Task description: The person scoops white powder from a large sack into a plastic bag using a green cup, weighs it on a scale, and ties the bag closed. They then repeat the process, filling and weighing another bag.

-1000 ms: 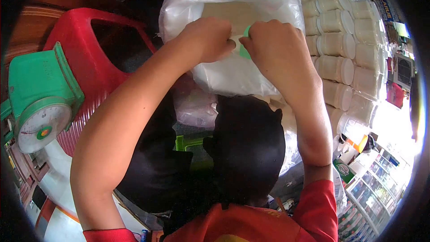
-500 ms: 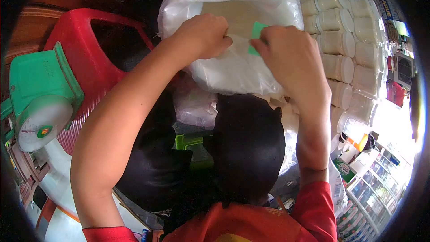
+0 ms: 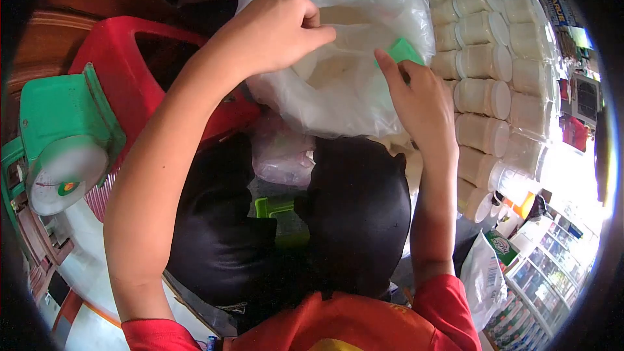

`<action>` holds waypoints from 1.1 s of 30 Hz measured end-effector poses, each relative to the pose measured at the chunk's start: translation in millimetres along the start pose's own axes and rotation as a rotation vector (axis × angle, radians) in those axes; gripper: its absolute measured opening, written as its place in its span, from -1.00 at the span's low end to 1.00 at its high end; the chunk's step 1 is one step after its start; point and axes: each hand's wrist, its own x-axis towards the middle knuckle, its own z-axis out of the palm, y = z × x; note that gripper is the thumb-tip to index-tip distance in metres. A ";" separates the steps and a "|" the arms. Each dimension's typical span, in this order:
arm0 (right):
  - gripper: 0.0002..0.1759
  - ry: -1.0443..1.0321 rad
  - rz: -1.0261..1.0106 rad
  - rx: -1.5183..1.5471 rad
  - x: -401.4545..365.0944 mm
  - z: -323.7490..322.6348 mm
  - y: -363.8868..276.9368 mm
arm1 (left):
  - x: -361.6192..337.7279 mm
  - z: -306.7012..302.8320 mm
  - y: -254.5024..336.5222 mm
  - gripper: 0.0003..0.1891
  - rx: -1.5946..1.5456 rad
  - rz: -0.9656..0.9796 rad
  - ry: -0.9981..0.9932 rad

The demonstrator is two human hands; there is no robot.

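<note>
A large clear plastic bag (image 3: 338, 117) stands wide open in front of me, with pale, off-white contents (image 3: 335, 68) inside. My left hand (image 3: 283, 29) is over the bag's left side, fingers curled and thumb pointing right. Its grip is closed, but what it holds is hard to make out against the clear plastic. At the bag's right side, my right hand (image 3: 419, 91) grips a small green plastic scoop (image 3: 404, 51), partly hidden by the fingers.
Stacked lidded jars (image 3: 484, 62) with pale contents rise close on the right. To the left are a red plastic chair (image 3: 117, 45) and a green dial scale (image 3: 55, 107). A pinkish plastic bag (image 3: 283, 156) lies between my knees, near a green plastic edge (image 3: 276, 207).
My left hand has risen slightly and shifted left. My right hand has moved down and right, and the green scoop has turned and moved right with it.
</note>
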 end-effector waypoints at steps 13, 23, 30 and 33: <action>-0.27 -0.153 0.037 -0.080 51.9 27.5 -4.0 | -9.3 -0.2 -0.2 -0.62 -0.011 -0.048 0.018; -0.54 0.023 -0.124 0.058 25.1 12.0 -13.6 | -9.3 0.5 -16.4 -0.56 0.022 -0.150 0.017; -0.58 0.057 -0.118 0.050 9.9 -5.7 -22.7 | -4.8 16.7 -19.0 -0.52 0.079 -0.196 0.064; -0.58 0.077 -0.147 0.024 7.0 -3.7 -21.8 | 1.3 38.5 -28.8 -0.50 0.098 -0.117 0.337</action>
